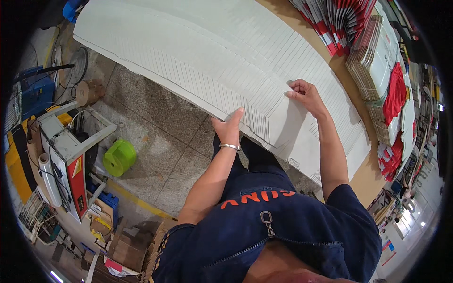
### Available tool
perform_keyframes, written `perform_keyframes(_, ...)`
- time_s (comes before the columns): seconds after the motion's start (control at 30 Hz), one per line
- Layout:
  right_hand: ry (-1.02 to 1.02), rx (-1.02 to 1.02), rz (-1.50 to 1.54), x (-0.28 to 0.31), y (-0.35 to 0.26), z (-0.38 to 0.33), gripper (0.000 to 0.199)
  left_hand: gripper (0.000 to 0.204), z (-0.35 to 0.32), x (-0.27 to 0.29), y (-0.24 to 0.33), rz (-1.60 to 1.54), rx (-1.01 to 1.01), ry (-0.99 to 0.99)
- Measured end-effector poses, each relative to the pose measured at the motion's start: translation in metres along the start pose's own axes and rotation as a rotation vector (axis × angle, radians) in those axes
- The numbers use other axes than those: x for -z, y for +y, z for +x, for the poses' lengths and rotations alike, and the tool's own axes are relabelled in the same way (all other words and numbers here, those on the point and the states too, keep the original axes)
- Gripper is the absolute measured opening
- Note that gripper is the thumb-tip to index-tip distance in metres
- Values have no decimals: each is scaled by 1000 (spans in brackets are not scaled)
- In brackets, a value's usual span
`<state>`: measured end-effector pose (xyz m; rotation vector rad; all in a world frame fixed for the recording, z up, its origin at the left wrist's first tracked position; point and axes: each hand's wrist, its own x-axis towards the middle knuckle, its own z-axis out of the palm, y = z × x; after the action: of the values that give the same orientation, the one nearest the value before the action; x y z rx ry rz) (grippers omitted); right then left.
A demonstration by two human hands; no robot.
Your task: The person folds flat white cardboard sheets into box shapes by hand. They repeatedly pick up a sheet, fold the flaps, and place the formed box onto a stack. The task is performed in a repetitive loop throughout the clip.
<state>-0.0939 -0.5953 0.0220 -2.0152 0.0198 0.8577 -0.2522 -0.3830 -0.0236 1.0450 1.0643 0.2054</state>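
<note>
A long spread of overlapping white cardboard sheets, their edges fanned in thin steps, lies on the table before me. My left hand is at the near edge of the sheets. Its thumb rests on top, while the other fingers are mostly hidden at the edge, apparently gripping it. Above the right part of the spread is my right hand, fingers curled, with a gap between thumb and forefinger and nothing visible between them. A shadow falls on the sheets below it.
Brown board shows beneath the sheets. Strapped bundles of flat white cartons and fanned red-and-grey folded pieces lie at right. At left stand a metal-framed machine, a green plastic spool and a brown roll.
</note>
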Motion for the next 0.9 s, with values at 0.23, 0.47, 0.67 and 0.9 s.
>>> perform_keyframes(0.23,29,10,-34,-2,-7,-6,37,77,-2,0,1,45,-4,14)
perform_keyframes(0.47,10,30,11,2,-2,-4,41,80,-2,-1,-1,53,-24,28)
perform_keyframes(0.67,58,47,-37,2,-1,-8,42,88,-6,-1,-3,136,-46,26)
perform_keyframes(0.9,502,570,-760,-27,-11,-37,65,88,-6,-1,-10,103,-21,33)
